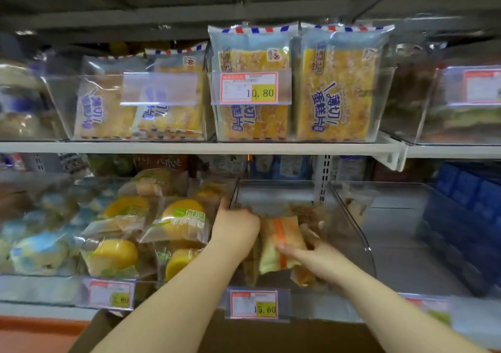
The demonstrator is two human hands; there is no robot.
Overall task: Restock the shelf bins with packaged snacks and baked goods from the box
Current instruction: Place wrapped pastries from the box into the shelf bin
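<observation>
While both hands are working inside the clear plastic shelf bin (349, 217) on the lower shelf, the clear-wrapped pale pastry pack with an orange stripe (279, 233) is lying between them, long axis running roughly front to back; right hand (317, 255) is gripping its near right side, fingers curling over the wrapper; left hand (235, 225) is touching the far left edge, fingertips hidden, grip unclear; right hand is probably steering the seating push.

Price tag 10.80 (249, 88), tag 15.60 (253, 304), blue crate far rt (471, 192)
</observation>
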